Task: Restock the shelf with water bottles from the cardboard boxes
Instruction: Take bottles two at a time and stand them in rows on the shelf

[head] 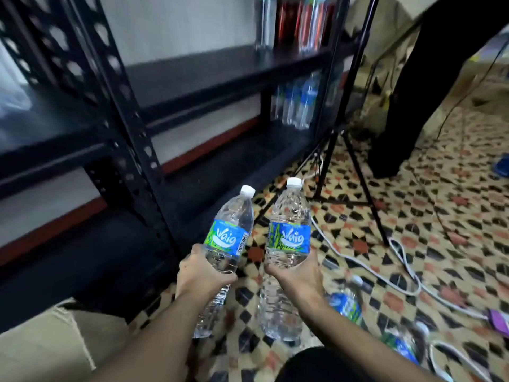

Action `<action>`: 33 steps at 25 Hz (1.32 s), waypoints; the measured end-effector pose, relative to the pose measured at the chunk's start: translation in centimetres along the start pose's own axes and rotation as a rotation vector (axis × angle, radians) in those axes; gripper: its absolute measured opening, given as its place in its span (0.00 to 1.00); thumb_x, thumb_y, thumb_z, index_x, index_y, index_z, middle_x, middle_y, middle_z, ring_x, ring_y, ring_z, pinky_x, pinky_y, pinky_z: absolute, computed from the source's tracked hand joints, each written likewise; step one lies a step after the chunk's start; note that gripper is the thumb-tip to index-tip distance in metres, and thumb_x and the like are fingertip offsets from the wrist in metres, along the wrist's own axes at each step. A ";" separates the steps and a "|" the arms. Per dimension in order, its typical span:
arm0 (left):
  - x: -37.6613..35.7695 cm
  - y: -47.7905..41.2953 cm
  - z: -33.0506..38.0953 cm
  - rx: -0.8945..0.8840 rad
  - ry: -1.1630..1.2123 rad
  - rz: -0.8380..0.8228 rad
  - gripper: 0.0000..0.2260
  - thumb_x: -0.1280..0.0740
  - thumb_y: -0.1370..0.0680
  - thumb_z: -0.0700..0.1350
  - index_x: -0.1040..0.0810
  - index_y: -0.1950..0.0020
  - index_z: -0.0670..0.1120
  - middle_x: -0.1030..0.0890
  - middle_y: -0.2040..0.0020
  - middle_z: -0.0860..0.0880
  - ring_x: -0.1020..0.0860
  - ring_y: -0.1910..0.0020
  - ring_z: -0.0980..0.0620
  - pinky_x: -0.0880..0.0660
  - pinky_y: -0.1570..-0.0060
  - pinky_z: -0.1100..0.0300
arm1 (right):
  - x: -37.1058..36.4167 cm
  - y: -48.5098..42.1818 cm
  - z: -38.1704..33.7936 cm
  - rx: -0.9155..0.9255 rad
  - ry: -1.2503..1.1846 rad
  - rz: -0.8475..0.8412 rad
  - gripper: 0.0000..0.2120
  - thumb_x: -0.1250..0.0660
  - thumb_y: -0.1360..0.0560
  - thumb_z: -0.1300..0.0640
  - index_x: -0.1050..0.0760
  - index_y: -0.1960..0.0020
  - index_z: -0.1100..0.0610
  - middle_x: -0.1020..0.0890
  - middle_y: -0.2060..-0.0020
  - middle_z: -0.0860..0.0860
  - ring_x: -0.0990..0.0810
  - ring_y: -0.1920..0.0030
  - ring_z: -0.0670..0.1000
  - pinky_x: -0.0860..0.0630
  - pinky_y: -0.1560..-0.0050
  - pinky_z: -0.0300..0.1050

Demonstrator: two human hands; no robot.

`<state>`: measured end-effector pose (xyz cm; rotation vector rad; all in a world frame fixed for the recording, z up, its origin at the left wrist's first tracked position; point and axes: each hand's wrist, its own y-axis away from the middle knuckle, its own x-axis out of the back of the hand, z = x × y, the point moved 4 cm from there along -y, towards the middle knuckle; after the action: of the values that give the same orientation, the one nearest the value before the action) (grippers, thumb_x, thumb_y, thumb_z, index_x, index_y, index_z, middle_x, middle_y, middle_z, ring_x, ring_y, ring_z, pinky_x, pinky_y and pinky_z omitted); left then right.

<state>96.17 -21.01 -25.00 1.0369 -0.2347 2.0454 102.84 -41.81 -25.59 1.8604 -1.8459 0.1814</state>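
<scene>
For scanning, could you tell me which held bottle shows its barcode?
The left bottle: a barcode shows on its label, none on the other held bottle.

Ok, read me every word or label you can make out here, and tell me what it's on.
"Waig": blue label of the left bottle, gripped by the left hand.
"Waig": blue label of the right bottle, gripped by the right hand.
Barcode digits on the left bottle: too small to read.
Labels of the shelf bottles and floor bottles: too blurred.
</scene>
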 end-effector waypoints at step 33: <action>47.9 9.7 -0.7 -0.211 0.552 1.123 0.40 0.19 0.42 0.58 0.31 0.39 0.44 0.22 0.44 0.45 0.24 0.42 0.43 0.26 0.39 0.45 | -19.0 23.5 -44.4 0.911 -0.206 -0.478 0.62 0.22 0.59 0.26 0.38 0.29 0.42 0.22 0.39 0.43 0.24 0.37 0.48 0.24 0.38 0.54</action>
<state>72.71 0.92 11.84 0.1061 -0.8527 3.0916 90.13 -4.00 10.38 2.9668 -1.4677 0.7816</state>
